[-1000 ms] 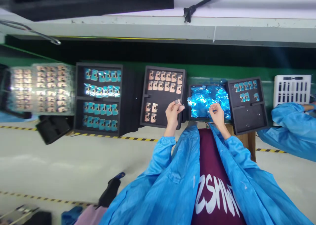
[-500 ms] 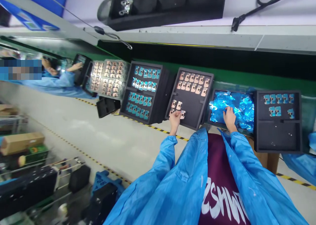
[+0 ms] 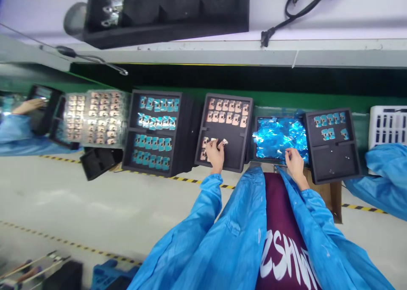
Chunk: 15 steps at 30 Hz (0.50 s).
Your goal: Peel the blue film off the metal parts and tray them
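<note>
My left hand (image 3: 215, 155) is over the lower half of a black tray (image 3: 234, 156), its thumb and fingers pinched on a small copper-coloured metal part (image 3: 225, 142). Similar parts (image 3: 227, 117) stand in two rows in the tray's upper half, and a few more sit beside my fingers, partly hidden by them. My right hand (image 3: 295, 165) is at the near edge of a bin heaped with shiny blue film pieces (image 3: 278, 135). Its fingertips are pressed together; whatever is between them is too small to make out.
To the right, a black tray (image 3: 333, 160) holds several blue-covered parts (image 3: 329, 119). On the left are another tray of blue-covered parts (image 3: 152, 142) and clear trays of copper parts (image 3: 103, 116). A co-worker's hand (image 3: 30, 106) is farther left. A white crate (image 3: 386, 126) stands far right.
The camera view has swung, so the trays appear farther left. My left hand has shifted right across its tray with the part. My right hand has drawn back from the film pile toward me.
</note>
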Motion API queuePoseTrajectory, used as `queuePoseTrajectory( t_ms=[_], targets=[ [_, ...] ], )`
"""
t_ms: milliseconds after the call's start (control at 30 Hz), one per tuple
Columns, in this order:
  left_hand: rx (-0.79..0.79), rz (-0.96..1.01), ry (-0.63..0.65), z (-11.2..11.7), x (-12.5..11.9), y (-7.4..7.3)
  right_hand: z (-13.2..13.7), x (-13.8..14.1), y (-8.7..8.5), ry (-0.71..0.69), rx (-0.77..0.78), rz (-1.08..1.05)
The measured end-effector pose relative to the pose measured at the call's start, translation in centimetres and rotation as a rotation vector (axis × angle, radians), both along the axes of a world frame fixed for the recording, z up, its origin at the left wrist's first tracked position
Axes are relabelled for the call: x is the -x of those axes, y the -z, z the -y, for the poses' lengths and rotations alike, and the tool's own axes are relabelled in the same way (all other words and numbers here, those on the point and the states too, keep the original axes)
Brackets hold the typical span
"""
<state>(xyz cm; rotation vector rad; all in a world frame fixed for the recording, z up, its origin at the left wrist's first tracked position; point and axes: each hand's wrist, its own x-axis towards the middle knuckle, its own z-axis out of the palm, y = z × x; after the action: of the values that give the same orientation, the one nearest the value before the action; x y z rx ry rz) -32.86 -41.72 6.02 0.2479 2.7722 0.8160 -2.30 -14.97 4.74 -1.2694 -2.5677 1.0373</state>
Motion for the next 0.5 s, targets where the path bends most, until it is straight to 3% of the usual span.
queuePoseTrajectory(
  t_ms=[100,167,367,500],
  targets=[
    [0.144,-0.031,0.163,0.4,-1.0,0.0,-0.3,-1.8,-0.7,0.073,-0.018,-0.007],
    [0.214,-0.043,0.197,0.6,-1.3,0.2,-1.1,-2.8,-1.1,0.129,-0.029,0.012],
    [0.293,-0.101,0.094,0.4,-0.4,1.0,-8.2,-6.0,-0.5,0.384,-0.112,0.099],
    [0.259,-0.156,0.046,-0.4,0.3,-0.6,-13.5,-7.7,2.0,0.517,-0.149,0.117]
  ],
)
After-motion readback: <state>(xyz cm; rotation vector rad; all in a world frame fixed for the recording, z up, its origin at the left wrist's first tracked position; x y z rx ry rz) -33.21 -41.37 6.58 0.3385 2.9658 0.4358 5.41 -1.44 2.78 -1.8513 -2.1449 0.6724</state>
